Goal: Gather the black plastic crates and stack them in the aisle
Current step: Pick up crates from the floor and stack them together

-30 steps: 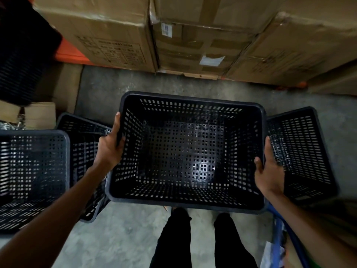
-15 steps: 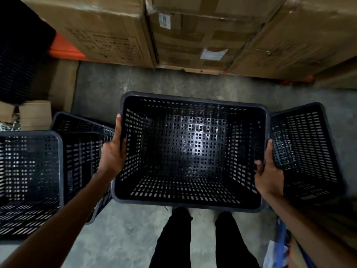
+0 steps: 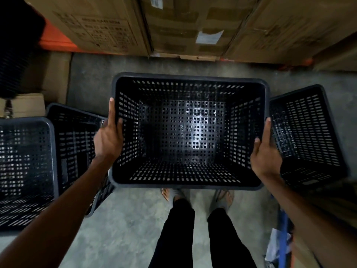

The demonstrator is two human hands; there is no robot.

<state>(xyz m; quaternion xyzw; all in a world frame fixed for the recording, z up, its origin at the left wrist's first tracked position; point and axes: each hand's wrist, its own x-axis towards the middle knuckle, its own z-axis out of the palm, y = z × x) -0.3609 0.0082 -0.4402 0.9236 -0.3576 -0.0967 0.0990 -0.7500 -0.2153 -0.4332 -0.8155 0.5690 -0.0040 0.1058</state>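
The black crate [image 3: 190,132] now sits level and lower at frame centre than a second ago (feet visible beneath). Left hand [image 3: 108,137] and right hand [image 3: 265,154] each grip a side rim. Judgement: carry phase, set-down on a stack pending.

You stand on a grey concrete floor [image 3: 123,225], your two feet [image 3: 201,196] planted on it just below the crate your hands hold. To the outside of your left hand [image 3: 108,138], two black mesh crates [image 3: 27,171] rest on the floor, touching, the farther one tilted. Just beyond your right hand [image 3: 265,151] another black crate [image 3: 307,136] sits tilted on the floor. Ahead of both hands, cardboard boxes [image 3: 185,26] line the floor's far edge.
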